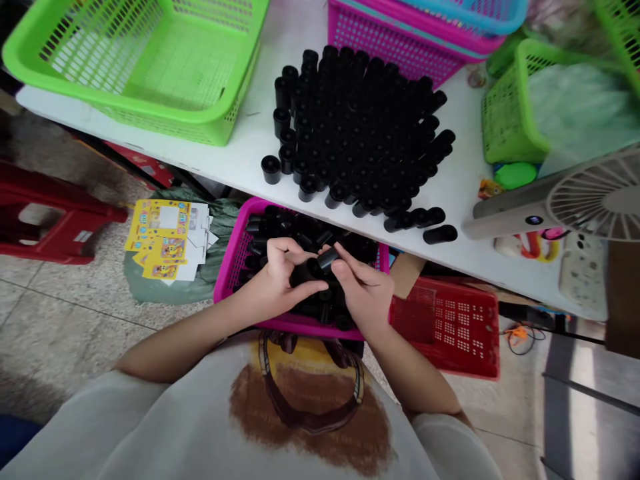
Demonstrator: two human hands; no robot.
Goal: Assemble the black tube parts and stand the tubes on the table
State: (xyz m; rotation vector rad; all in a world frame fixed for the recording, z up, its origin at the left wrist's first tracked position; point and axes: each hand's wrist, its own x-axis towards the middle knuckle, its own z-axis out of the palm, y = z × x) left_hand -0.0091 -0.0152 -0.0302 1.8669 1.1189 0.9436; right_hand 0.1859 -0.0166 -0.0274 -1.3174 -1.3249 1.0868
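Note:
A magenta basket (227,267) full of loose black plastic tubes rests on my lap below the table edge. Over it, my left hand (277,277) curls its fingers around a black tube (306,272). My right hand (363,287) pinches another black tube (330,257) between thumb and fingers, its end touching the one in my left hand. On the white table (250,153) above, a dense cluster of upright black tubes (360,127) stands, with a few lying on their sides at its near right.
A large green basket (145,60) sits at the table's far left, pink and blue baskets (400,33) at the back, a smaller green basket (505,113) and a white fan (585,200) at right. A red crate (450,327), red stool (55,213) and yellow cards (165,240) lie on the floor.

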